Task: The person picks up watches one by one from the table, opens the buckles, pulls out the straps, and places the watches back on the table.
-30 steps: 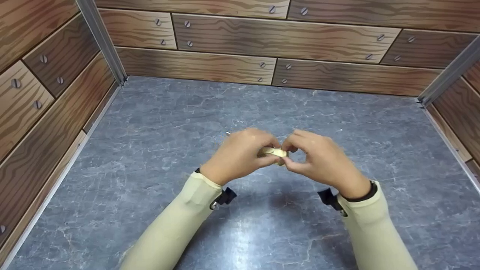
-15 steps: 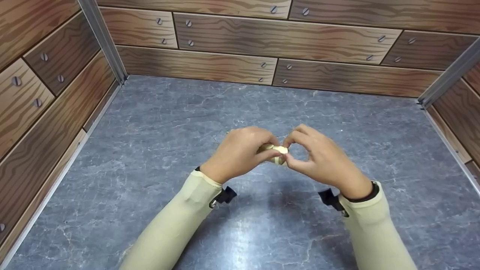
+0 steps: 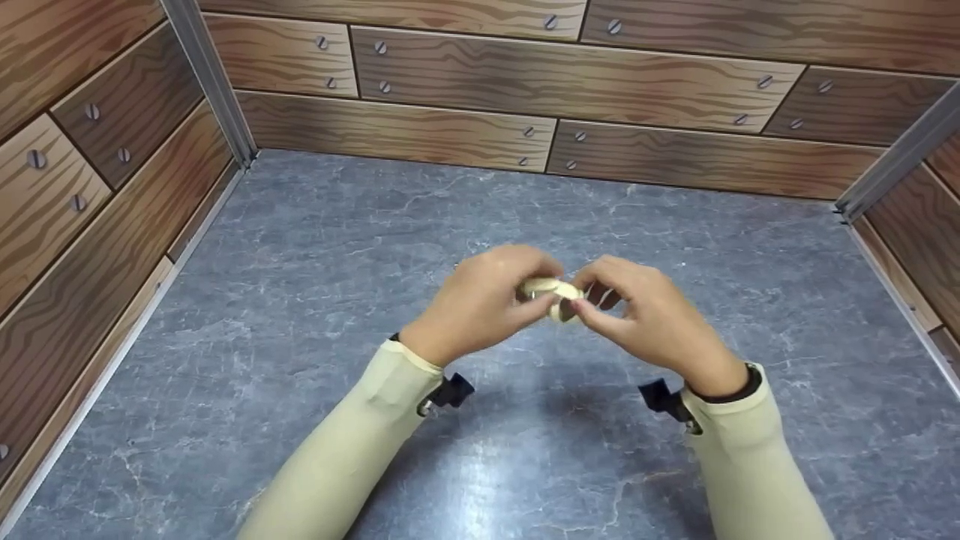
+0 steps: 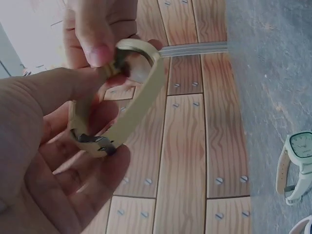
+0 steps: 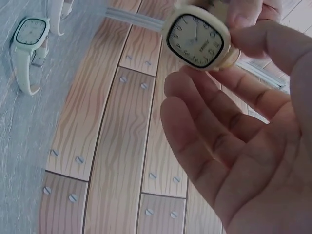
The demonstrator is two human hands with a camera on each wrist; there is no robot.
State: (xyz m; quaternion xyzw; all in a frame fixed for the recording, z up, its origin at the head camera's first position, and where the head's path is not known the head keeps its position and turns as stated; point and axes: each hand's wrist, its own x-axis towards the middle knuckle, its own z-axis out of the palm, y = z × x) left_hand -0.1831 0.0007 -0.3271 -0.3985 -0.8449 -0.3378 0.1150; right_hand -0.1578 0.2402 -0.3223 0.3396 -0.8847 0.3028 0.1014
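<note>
A cream wristwatch point(image 3: 556, 288) with its strap closed into a loop is held up between both hands over the table. My left hand point(image 3: 487, 296) grips one side of the loop between thumb and fingers. The strap's buckle point(image 4: 100, 142) rests by its fingertips in the left wrist view. With thumb and index finger, my right hand point(image 3: 649, 319) pinches the edge of the watch case, its other fingers loosely bent. In the right wrist view the squarish dial point(image 5: 197, 41), dark-rimmed with numerals, faces the camera.
On the grey marbled table point(image 3: 360, 225) lies a pale watch with a green-rimmed dial point(image 5: 31, 31). Beside it is part of another white watch strap point(image 5: 56, 17). Wood-patterned panels point(image 3: 450, 71) wall the table at the back and sides.
The watch has tilted and risen slightly in the hands, so more of its loop shows in the head view. The right thumb and fingers have shifted on the case.
</note>
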